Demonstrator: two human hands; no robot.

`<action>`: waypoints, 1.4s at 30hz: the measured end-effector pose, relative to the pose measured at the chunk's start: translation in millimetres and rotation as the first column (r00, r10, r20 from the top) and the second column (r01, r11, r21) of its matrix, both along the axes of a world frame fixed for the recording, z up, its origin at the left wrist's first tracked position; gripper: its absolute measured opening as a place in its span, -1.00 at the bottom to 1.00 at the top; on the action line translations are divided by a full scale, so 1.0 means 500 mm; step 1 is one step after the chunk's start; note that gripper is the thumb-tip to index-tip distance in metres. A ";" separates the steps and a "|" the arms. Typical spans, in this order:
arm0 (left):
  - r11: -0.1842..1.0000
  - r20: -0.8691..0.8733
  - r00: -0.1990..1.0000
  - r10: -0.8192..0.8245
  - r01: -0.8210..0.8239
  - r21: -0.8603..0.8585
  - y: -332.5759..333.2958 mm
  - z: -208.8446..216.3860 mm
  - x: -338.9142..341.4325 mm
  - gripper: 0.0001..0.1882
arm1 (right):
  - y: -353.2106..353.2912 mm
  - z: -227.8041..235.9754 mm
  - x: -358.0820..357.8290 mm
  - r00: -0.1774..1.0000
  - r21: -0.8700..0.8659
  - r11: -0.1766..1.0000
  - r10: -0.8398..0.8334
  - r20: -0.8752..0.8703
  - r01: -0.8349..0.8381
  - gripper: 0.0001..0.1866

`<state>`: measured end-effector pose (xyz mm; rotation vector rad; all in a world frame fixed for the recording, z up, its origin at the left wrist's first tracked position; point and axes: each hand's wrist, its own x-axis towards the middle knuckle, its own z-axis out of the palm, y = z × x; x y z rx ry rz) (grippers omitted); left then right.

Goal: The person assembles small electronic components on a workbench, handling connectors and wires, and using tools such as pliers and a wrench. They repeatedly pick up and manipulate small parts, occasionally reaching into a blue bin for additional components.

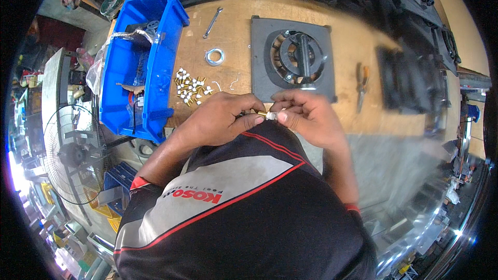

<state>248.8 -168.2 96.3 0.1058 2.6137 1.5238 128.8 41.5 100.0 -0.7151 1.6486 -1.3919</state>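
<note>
Over the near edge of the workbench, my left hand [223, 118] pinches the brass end of a small brass fitting [263, 114] between thumb and forefinger. My right hand [311, 117] closes thumb and fingers on the fitting's white end. Beyond my left hand lies a loose pile of similar brass fittings [191, 87] with white ends. Two thin white strips [234, 81] lie between that pile and a square black plate [263, 89], which carries a round, ring-shaped part. A roll of white tape [214, 57] rests farther back.
A combination wrench [213, 23] lies behind the tape roll. Blue bins [164, 72] holding parts stand at the left. Orange-handled pliers [362, 85] and blurred black parts [410, 80] lie to the right. A caged fan [75, 153] stands at lower left; large black panels line the back.
</note>
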 end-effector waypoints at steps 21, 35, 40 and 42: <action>0.988 0.001 1.000 -0.031 0.031 -0.150 0.000 -0.007 -0.006 -0.73 | -0.027 0.034 0.000 0.900 0.204 0.970 0.204 -0.386 -0.132 -0.77; 0.994 0.085 0.994 -0.076 0.082 -0.074 -0.005 -0.005 -0.013 -0.72 | -0.024 0.011 -0.004 0.936 0.173 0.977 0.176 -0.305 -0.127 -0.81; 0.993 0.111 0.987 -0.117 0.116 0.015 0.002 -0.004 -0.012 -0.71 | -0.012 -0.030 -0.014 0.983 0.043 0.986 0.159 0.089 -0.163 -0.81; 0.993 0.125 0.985 -0.121 0.120 0.010 0.000 -0.006 -0.014 -0.71 | -0.015 -0.025 -0.012 0.981 0.095 0.985 0.131 0.143 -0.145 -0.83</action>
